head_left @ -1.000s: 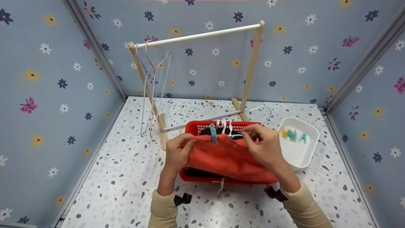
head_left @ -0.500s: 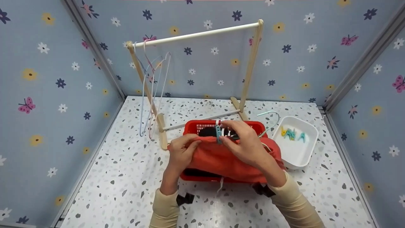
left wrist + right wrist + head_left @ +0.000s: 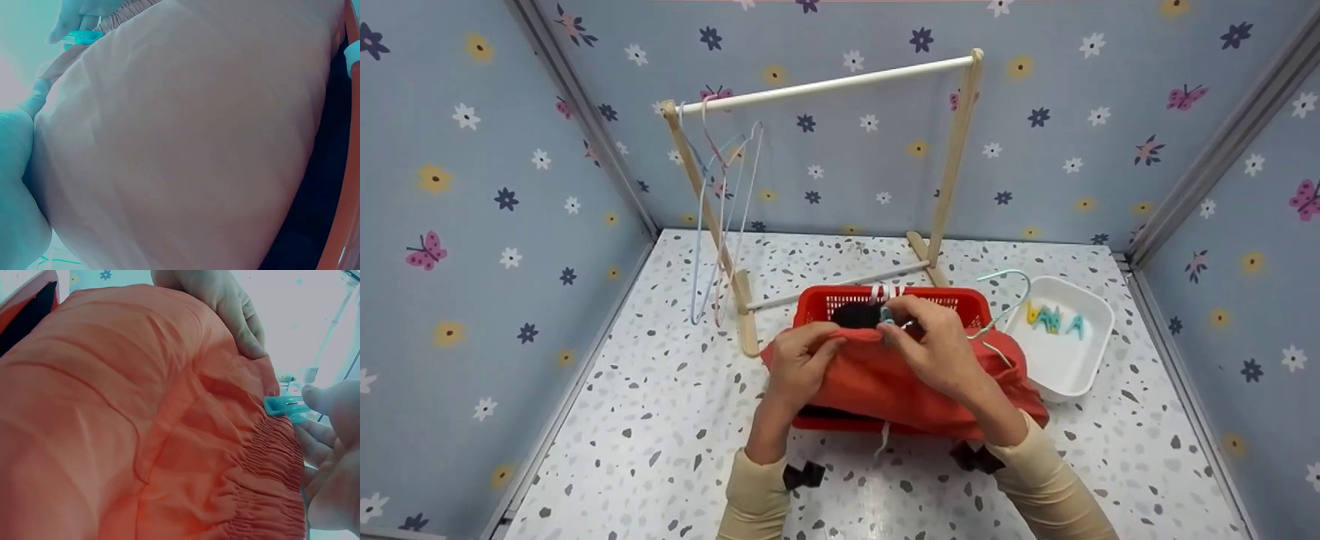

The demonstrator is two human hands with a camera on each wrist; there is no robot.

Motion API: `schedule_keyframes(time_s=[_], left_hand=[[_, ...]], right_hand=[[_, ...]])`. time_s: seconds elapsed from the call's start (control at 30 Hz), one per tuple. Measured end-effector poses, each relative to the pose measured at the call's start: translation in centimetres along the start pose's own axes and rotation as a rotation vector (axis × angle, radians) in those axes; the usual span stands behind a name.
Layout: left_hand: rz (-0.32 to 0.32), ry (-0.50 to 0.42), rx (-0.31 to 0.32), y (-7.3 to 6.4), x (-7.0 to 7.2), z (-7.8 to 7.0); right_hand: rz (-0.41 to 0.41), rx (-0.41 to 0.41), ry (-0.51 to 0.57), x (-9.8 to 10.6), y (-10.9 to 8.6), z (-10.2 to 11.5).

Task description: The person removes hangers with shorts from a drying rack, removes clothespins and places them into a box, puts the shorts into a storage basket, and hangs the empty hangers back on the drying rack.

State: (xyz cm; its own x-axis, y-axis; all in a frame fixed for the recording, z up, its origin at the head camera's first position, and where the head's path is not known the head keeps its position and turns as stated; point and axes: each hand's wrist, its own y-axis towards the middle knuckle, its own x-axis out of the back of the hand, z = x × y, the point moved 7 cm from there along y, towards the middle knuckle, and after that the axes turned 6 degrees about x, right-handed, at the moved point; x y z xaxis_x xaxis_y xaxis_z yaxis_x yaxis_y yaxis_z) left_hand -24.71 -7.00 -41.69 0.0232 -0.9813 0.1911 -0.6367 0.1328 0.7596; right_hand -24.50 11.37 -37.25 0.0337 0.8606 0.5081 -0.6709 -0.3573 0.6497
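An orange-red elastic-waist garment [image 3: 885, 375] spreads over the red basket [image 3: 810, 300], its gathered band [image 3: 275, 461] uppermost. My left hand [image 3: 799, 360] pinches the band's left part between thumb and fingers. With thumb and fingertips, my right hand [image 3: 937, 341] pinches a teal clothespin [image 3: 281, 405], whose jaws are over the band's edge. A mint-green wire hanger [image 3: 1026, 289] lies at the garment's right side, its hook sticking out toward the back; part of its wire shows against the cloth and the rest is hidden.
Dark cloth [image 3: 855, 315] lies in the basket. To the right is a white tray [image 3: 1054, 375] with several clothespins [image 3: 1054, 321]. Behind stands a wooden rack with a white rail [image 3: 825, 86], and several hangers [image 3: 725, 225] hang at its left end. Patterned walls surround the table.
My right hand has come left from the hanger side to the clothespin and now pinches it. The hanger's hook has shifted right. My left hand keeps hold of the band, moving slightly right.
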Motion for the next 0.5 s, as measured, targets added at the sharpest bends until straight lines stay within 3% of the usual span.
schedule_keyframes(time_s=[0.2,0.33,0.5], left_hand=[[-0.014,-0.025,-0.047,1.0,-0.1,-2.7],[-0.020,-0.026,-0.055,1.1,0.0,-2.8],[-0.017,-0.051,-0.039,0.8,-0.1,-2.4]], right_hand=[[-0.069,0.064,0.121,0.2,-0.1,0.3],[-0.118,0.134,0.171,0.8,0.2,2.0],[-0.185,0.155,0.237,1.2,0.0,2.9]])
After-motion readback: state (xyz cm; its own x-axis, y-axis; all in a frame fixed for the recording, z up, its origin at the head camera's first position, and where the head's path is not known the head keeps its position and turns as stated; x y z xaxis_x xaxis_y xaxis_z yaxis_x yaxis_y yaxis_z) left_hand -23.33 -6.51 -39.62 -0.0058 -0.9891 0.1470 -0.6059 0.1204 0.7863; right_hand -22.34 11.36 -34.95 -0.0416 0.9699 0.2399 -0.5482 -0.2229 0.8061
